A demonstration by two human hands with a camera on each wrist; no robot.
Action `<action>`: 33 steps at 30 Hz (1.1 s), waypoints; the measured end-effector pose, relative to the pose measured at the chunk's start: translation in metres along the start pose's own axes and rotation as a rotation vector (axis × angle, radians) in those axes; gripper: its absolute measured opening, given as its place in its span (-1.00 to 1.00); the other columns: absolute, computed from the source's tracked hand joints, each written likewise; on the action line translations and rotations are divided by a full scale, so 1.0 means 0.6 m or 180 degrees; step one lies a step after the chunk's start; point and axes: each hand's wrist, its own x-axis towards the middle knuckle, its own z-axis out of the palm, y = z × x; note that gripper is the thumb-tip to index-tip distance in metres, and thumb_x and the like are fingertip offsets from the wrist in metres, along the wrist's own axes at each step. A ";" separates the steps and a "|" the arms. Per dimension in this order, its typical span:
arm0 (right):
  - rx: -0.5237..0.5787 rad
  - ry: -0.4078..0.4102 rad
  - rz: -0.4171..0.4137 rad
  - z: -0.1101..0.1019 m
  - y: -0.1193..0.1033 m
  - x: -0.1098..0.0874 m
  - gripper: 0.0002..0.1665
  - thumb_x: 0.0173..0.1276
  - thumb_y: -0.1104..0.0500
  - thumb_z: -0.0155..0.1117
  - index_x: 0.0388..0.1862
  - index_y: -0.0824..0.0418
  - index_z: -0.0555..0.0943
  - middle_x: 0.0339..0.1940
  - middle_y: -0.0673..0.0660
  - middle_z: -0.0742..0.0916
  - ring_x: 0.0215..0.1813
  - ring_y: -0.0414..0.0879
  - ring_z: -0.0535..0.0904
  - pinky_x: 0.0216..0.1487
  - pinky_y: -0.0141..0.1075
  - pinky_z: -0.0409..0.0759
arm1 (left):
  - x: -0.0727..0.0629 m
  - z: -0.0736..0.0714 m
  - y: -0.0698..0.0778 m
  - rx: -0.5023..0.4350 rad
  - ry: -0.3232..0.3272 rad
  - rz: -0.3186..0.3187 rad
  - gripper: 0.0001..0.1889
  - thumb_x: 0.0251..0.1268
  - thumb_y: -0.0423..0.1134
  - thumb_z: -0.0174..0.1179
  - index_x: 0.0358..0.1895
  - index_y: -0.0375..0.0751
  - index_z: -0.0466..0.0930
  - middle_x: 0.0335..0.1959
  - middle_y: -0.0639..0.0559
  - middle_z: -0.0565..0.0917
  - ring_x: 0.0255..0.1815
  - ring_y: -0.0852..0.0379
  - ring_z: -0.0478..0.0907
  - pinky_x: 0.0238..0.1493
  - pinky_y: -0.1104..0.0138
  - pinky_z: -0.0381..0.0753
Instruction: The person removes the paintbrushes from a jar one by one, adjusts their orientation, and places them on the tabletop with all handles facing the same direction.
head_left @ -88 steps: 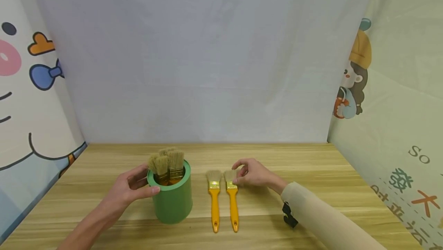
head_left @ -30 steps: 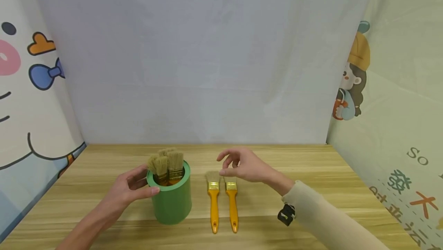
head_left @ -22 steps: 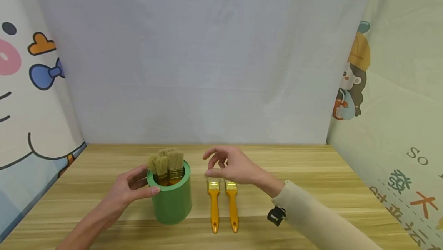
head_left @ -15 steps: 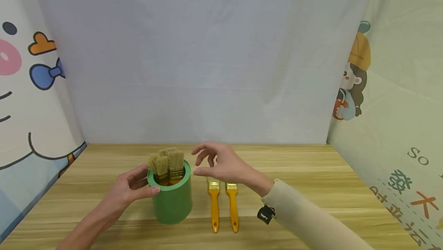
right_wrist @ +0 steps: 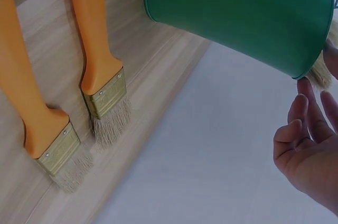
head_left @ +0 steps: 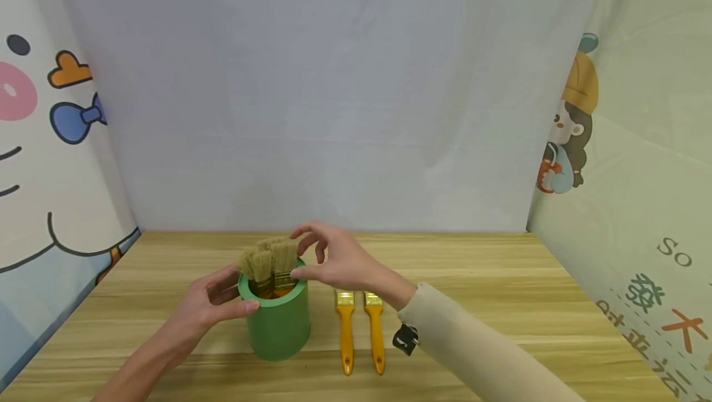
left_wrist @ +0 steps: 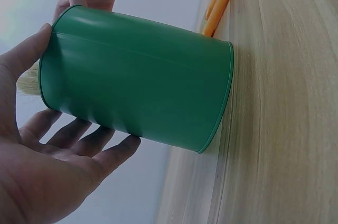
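A green can (head_left: 276, 331) stands on the table with several paintbrushes in it, bristles up and handles mostly hidden inside. My left hand (head_left: 214, 300) holds the can from its left, thumb at the near rim and fingers curved along its far side, as the left wrist view shows. My right hand (head_left: 339, 260) hovers at the can's right rim. Its thumb tip meets the metal band of the rightmost paintbrush (head_left: 285, 256), while the index finger arches behind the bristles, leaving a gap between finger and thumb. In the right wrist view, bristles (right_wrist: 321, 73) show between thumb and fingers.
Two paintbrushes with orange handles, a left one (head_left: 346, 337) and a right one (head_left: 376, 337), lie side by side right of the can, below my right forearm. The wooden table (head_left: 500, 303) ends at a pale curtain (head_left: 345, 111); printed cloths hang at both sides.
My right hand has travelled left from the two lying paintbrushes, over their bristles, to the can's rim and the rightmost brush in it. The left hand and the can have stayed put.
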 end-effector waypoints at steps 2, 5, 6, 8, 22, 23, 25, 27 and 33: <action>-0.0014 -0.0007 0.0002 0.002 0.000 0.002 -0.41 0.38 0.19 0.55 0.34 0.11 0.57 -0.05 0.00 0.73 -0.37 -0.16 0.50 -0.31 -0.32 0.48 | 0.000 0.000 0.000 0.0001 0.0001 -0.0006 -0.16 0.47 -0.20 0.33 0.68 -0.31 0.11 0.60 -0.38 0.24 0.56 -0.43 0.24 0.40 -0.18 0.43; -0.0037 -0.0009 -0.0015 0.006 0.001 0.005 -0.41 0.38 0.19 0.55 0.34 0.10 0.57 -0.06 -0.02 0.72 -0.38 -0.16 0.49 -0.32 -0.33 0.47 | 0.000 0.000 0.001 -0.0001 -0.0004 -0.0019 -0.15 0.47 -0.20 0.33 0.69 -0.31 0.09 0.61 -0.39 0.22 0.56 -0.44 0.22 0.40 -0.18 0.43; -0.0046 -0.0009 -0.0026 0.007 0.002 0.006 -0.41 0.38 0.20 0.55 0.34 0.10 0.57 -0.06 -0.02 0.73 -0.38 -0.16 0.48 -0.32 -0.33 0.46 | 0.000 0.000 0.001 -0.0003 -0.0009 -0.0025 -0.14 0.47 -0.20 0.33 0.69 -0.31 0.09 0.61 -0.39 0.21 0.56 -0.44 0.22 0.40 -0.18 0.44; -0.0067 -0.0012 -0.0053 0.009 0.002 0.008 -0.40 0.37 0.20 0.56 0.34 0.11 0.57 -0.07 -0.02 0.73 -0.39 -0.16 0.48 -0.33 -0.34 0.46 | 0.000 -0.001 0.001 -0.0007 -0.0022 -0.0031 -0.14 0.48 -0.20 0.33 0.69 -0.31 0.08 0.61 -0.39 0.21 0.56 -0.44 0.22 0.40 -0.18 0.43; -0.0055 -0.0130 -0.0141 0.023 -0.001 0.016 -0.39 0.41 0.20 0.53 0.38 0.10 0.53 -0.26 -0.11 0.77 -0.62 -0.11 0.39 -0.53 -0.39 0.37 | 0.000 0.000 0.001 -0.0023 -0.0028 -0.0016 -0.16 0.47 -0.22 0.33 0.68 -0.32 0.10 0.59 -0.40 0.25 0.54 -0.43 0.27 0.34 -0.10 0.52; -0.0067 -0.0133 -0.0146 0.024 -0.002 0.016 -0.39 0.41 0.20 0.53 0.39 0.10 0.52 -0.27 -0.12 0.76 -0.62 -0.13 0.39 -0.53 -0.39 0.37 | 0.000 0.000 0.001 -0.0026 -0.0028 -0.0022 -0.16 0.47 -0.22 0.33 0.68 -0.32 0.10 0.59 -0.41 0.24 0.54 -0.43 0.26 0.34 -0.10 0.53; -0.0082 -0.0140 -0.0163 0.025 -0.001 0.016 -0.39 0.42 0.20 0.52 0.39 0.10 0.52 -0.29 -0.12 0.76 -0.64 -0.16 0.37 -0.54 -0.39 0.36 | 0.000 0.000 0.002 -0.0029 -0.0033 -0.0020 -0.16 0.48 -0.22 0.33 0.68 -0.32 0.09 0.59 -0.41 0.24 0.54 -0.43 0.26 0.33 -0.10 0.54; -0.0081 -0.0143 -0.0188 0.025 -0.001 0.017 -0.40 0.44 0.22 0.50 0.39 0.11 0.51 -0.32 -0.12 0.75 -0.63 -0.17 0.36 -0.53 -0.39 0.35 | 0.000 0.000 0.002 -0.0030 -0.0035 -0.0005 -0.16 0.48 -0.22 0.33 0.68 -0.32 0.10 0.59 -0.40 0.25 0.54 -0.43 0.27 0.33 -0.08 0.54; -0.0048 -0.0142 -0.0246 0.025 0.001 0.016 -0.44 0.47 0.25 0.46 0.39 0.13 0.51 -0.41 -0.10 0.72 -0.59 -0.17 0.37 -0.48 -0.39 0.36 | -0.001 0.001 0.002 -0.0024 -0.0031 0.0037 -0.18 0.47 -0.23 0.33 0.67 -0.33 0.13 0.57 -0.40 0.28 0.53 -0.42 0.29 0.31 -0.03 0.57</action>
